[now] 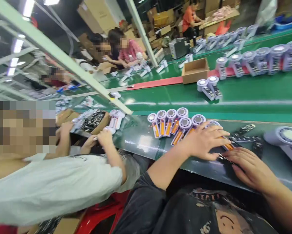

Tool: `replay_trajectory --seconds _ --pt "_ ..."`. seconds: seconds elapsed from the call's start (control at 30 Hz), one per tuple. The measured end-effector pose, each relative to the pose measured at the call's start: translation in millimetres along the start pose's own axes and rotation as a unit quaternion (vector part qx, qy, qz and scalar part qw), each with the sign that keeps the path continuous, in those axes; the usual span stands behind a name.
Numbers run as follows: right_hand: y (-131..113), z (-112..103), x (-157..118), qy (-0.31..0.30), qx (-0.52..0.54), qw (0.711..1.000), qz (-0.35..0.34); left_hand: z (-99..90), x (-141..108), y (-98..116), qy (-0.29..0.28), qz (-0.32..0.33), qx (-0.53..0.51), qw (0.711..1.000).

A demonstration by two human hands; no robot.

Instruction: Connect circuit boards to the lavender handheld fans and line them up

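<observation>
My left hand [204, 141] lies flat with spread fingers on the dark bench edge [146, 139], over the end of a cluster of small lilac handheld fans [172, 122] with orange strips in their handles. An orange-strip fan [227, 147] lies partly hidden under its fingertips. My right hand [250, 167] rests just beside it, fingers together over a thin silvery edge [224, 159]. Dark flat strips [243, 138] lie beyond those fingers. A larger lilac fan head [285, 136] sits to the right of my right hand.
A green conveyor belt [233, 94] runs behind the bench, carrying several fans and a cardboard box [195, 70]. A co-worker in a white shirt [50, 185] leans in at left, hands near a box of dark packets [89, 122]. More workers sit farther along.
</observation>
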State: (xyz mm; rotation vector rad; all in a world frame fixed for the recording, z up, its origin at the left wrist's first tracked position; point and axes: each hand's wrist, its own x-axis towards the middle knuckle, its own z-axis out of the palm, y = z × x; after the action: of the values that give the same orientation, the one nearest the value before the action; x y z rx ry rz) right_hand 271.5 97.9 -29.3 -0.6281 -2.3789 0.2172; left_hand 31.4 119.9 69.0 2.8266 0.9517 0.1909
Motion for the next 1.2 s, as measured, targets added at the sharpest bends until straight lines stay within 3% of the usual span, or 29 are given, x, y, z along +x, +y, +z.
replay_trajectory --seconds 0.07,0.2,0.33,0.53,0.67,0.77,0.83,0.93,1.03,1.2 --pt "-13 -2 0 -0.028 -0.002 1.000 -0.001 -3.4 9 -14 -0.030 0.045 -0.023 0.998" --pt "-43 0 5 -0.146 0.010 0.989 0.010 5.4 39 -28 -0.079 -0.098 0.019 0.992" --pt "-50 -12 -3 -0.200 -0.015 0.978 0.060 11.1 52 -20 -0.108 -0.127 0.099 0.981" --pt "-29 -46 -41 -0.126 -0.043 0.973 0.189 15.5 -3 19 -0.013 -0.234 0.119 0.965" --pt "-34 -49 -27 0.015 0.020 0.957 0.290 43.2 -30 47 0.007 -0.282 0.048 0.958" --pt "-57 -40 0 0.087 0.116 0.939 0.312 55.3 -38 57 0.092 -0.247 -0.038 0.964" --pt "-76 -30 13 0.069 0.166 0.944 0.277 53.7 -46 58 0.150 -0.192 -0.119 0.962" --pt "-97 -13 17 0.049 0.173 0.956 0.233 46.6 -63 59 0.173 -0.090 -0.202 0.960" --pt "-99 -2 10 0.053 0.143 0.970 0.188 51.1 -79 63 0.219 -0.060 -0.164 0.960" --pt "-83 -6 -1 0.050 0.014 0.990 0.132 88.9 -92 71 0.258 -0.036 -0.029 0.965"
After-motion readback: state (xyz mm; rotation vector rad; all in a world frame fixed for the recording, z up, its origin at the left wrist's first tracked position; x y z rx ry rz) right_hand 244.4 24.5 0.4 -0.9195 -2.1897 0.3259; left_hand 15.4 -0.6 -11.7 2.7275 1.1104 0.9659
